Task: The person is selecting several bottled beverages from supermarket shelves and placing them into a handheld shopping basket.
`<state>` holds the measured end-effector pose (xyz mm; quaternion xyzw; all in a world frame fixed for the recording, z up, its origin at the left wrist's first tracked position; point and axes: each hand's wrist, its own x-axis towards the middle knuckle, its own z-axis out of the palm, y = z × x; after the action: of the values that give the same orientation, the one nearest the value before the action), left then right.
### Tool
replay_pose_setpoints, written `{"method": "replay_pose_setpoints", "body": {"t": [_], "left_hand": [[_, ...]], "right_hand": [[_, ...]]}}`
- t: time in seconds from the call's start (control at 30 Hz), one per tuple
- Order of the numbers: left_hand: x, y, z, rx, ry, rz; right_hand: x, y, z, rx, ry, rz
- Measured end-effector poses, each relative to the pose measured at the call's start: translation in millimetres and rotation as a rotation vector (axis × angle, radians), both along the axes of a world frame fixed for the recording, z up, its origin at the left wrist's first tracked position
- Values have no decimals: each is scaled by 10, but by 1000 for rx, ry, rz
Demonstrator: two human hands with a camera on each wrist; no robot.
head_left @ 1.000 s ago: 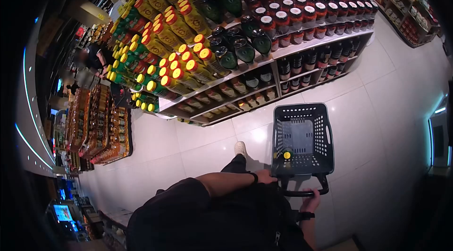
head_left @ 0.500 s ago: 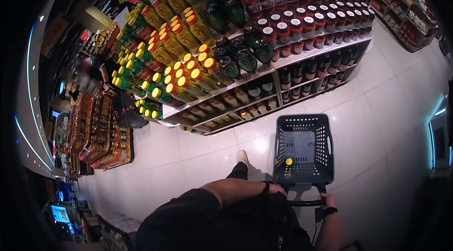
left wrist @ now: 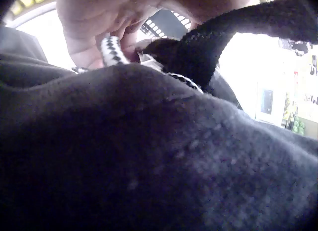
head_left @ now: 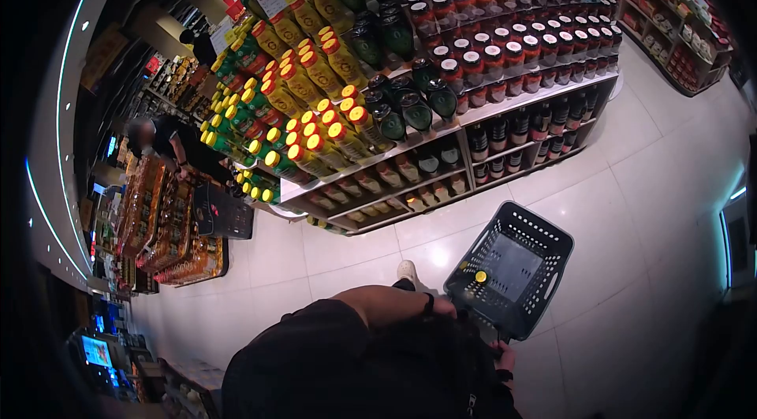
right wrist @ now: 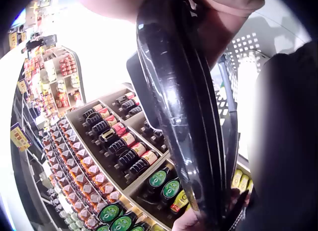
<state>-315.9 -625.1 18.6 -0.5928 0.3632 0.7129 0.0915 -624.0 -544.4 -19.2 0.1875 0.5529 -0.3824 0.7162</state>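
Observation:
A dark grey shopping basket (head_left: 512,269) with perforated sides stands tilted clockwise in the head view. Inside it, near the corner closest to me, a yellow-capped item (head_left: 481,277) shows. My right hand (head_left: 505,356) grips its black handle (right wrist: 179,102), which runs large through the right wrist view. At the handle's other end, fingertips of my left hand (head_left: 445,307) curl round it. In the left wrist view, dark cloth hides most of that hand's hold; a black-and-white checked cord (left wrist: 115,51) emerges beside its curled fingers.
A display shelf (head_left: 465,135) with yellow-capped bottles (head_left: 323,127), dark green bottles (head_left: 414,108) and red jars (head_left: 505,56) stands ahead. At left, another person (head_left: 169,143) is beside a dark cart (head_left: 225,210) and stacked orange-brown bottles (head_left: 165,222). More shelving (head_left: 670,33) is far right.
The basket has swung clockwise, its far end moving right. My right hand has shifted left, closer to my left hand. The display has moved slightly down and right in view.

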Motion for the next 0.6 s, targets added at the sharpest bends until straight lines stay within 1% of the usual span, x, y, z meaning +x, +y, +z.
{"method": "replay_pose_setpoints", "body": {"t": [0.03, 0.07, 0.1, 0.13, 0.2, 0.23, 0.27, 0.3, 0.33, 0.4, 0.43, 0.5, 0.57, 0.6], "left_hand": [[145, -26, 91, -4, -34, 41], [202, -65, 157, -7, -68, 81], [87, -141, 178, -11, -101, 122], [80, -206, 216, -3, -122, 148], [232, -446, 370, 12, -164, 198], [226, -491, 407, 15, -182, 222], [233, -644, 465, 17, -201, 246], [167, -642, 486, 20, -220, 269], [157, -666, 403, 22, -209, 266], [189, -756, 141, -137, -271, 264], [186, -827, 42, -115, -224, 328], [196, -1066, -55, -121, -200, 313], [154, -1300, -84, -59, -57, 373], [130, -1452, -10, -75, -73, 346]], "right_hand": [[62, 61, -77, -2, 0, 3], [148, 135, -128, -162, 36, 165], [207, 160, -199, -321, 72, 326], [203, 178, -266, -310, 86, 317], [221, 85, -414, 234, -396, 106], [230, 23, -413, 235, -382, 90], [259, -25, -413, 180, -458, 101], [273, -35, -387, 123, -532, 113], [281, -39, -461, 124, -520, 109], [358, -65, -719, 13, -340, 125], [370, -110, -813, 14, -328, 122], [390, -269, -931, -93, -209, 63], [453, -569, -488, -76, -227, 31], [490, -705, -319, -98, -153, 21]]}}
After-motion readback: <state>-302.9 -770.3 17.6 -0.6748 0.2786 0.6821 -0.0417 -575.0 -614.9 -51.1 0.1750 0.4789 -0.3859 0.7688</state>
